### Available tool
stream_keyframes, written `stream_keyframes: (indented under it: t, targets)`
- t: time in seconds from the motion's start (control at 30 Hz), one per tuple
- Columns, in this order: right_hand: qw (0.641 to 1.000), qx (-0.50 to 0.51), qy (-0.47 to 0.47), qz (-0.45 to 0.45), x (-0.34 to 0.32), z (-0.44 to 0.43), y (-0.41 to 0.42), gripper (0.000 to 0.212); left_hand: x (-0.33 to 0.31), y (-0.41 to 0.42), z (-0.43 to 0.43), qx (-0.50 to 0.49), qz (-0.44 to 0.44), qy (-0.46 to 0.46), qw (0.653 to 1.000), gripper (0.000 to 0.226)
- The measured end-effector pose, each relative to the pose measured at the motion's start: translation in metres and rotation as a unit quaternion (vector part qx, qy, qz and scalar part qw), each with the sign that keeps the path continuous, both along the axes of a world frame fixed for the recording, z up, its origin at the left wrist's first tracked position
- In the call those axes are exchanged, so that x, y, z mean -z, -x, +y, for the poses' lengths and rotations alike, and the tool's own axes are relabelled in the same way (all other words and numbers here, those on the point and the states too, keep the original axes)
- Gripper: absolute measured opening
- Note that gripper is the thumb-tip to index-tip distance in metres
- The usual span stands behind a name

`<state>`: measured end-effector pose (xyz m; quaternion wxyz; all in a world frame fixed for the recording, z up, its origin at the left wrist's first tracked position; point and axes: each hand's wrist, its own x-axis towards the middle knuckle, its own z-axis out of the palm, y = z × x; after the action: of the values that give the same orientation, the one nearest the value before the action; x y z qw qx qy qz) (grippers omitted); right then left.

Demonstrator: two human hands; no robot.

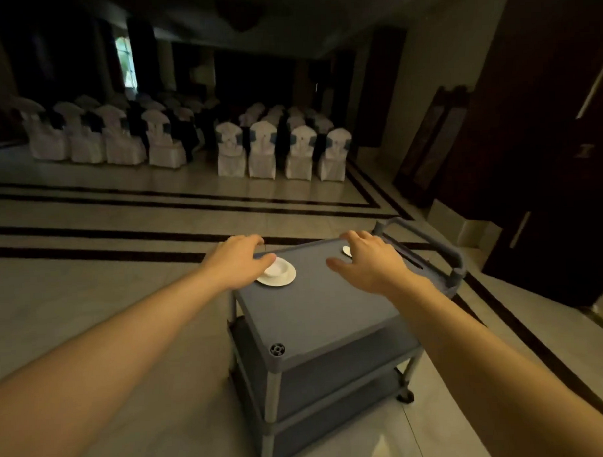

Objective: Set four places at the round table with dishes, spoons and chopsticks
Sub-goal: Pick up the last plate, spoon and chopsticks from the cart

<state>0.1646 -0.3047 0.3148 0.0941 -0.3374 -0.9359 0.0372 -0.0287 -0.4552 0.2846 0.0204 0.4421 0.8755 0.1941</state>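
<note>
A white bowl (pixel 277 268) sits on a white saucer (pixel 285 280) at the far left of the grey cart's top (pixel 316 303). My left hand (pixel 238 263) lies over the cart's far left corner, fingers curled over the edge and thumb touching the bowl. My right hand (pixel 366 262) is spread flat over the far right of the top, holding nothing. A small white dish (pixel 346 250) peeks out under its fingers, mostly hidden. No round table, spoons or chopsticks are in view.
The cart has three shelves, a handle (pixel 441 247) on its far right side and wheels on a tiled floor. Rows of white-covered chairs (pixel 263 151) stand farther back. Dark wooden doors (pixel 547 151) are on the right.
</note>
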Motion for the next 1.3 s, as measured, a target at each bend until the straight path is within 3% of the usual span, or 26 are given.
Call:
stream_keyframes:
  t: [0.13,0.27,0.37,0.53,0.83,1.0,1.07,1.17,1.3]
  targets:
    - [0.999,-0.018,0.033,-0.011,0.039,0.078,0.057,0.067,0.043,0.048,0.067,-0.026,-0.045,0.000,0.999,0.050]
    - [0.997,-0.041,0.061,-0.038,0.086,0.154,0.123,0.065,0.101,0.109,0.131,-0.072,-0.093,-0.001,0.993,0.059]
    - [0.992,-0.062,0.094,-0.059,0.121,0.207,0.176,0.063,0.141,0.151,0.176,-0.101,-0.120,0.008,0.988,0.054]
    - [0.976,-0.078,0.177,-0.105,0.181,0.276,0.249,0.063,0.198,0.203,0.233,-0.179,-0.218,0.023,0.959,0.044]
    - [0.933,-0.041,0.333,-0.126,0.269,0.354,0.327,0.058,0.263,0.236,0.285,-0.347,-0.350,-0.030,0.870,0.057]
    - [0.890,-0.028,0.441,-0.109,0.311,0.376,0.355,0.030,0.288,0.246,0.302,-0.421,-0.429,-0.112,0.791,0.076]
    - [0.872,-0.021,0.477,-0.106,0.339,0.385,0.366,0.033,0.310,0.252,0.304,-0.449,-0.452,-0.168,0.752,0.085]
    - [0.856,-0.052,0.502,-0.107,0.352,0.386,0.371,0.026,0.303,0.245,0.317,-0.479,-0.496,-0.243,0.682,0.065]
    - [0.834,-0.068,0.541,-0.078,0.355,0.390,0.369,0.012,0.303,0.241,0.329,-0.503,-0.509,-0.262,0.647,0.051]
